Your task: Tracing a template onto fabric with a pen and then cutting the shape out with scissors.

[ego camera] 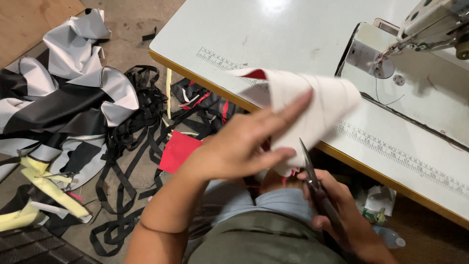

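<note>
Left hand (239,146) pinching folded white fabric piece (312,110), right hand (342,210) clenching dark scissors (312,178) (blades nearing its lower edge, no cut showing yet).

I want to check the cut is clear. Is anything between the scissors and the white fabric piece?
Nothing visible. The scissors in the right hand point up at the white fabric piece, which the left hand holds from the side.

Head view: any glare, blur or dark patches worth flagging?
Head view: glare spot on the white table; left hand and white fabric piece slightly motion-blurred; scissors in the right hand sit in shadow; floor scraps evenly lit.
</note>
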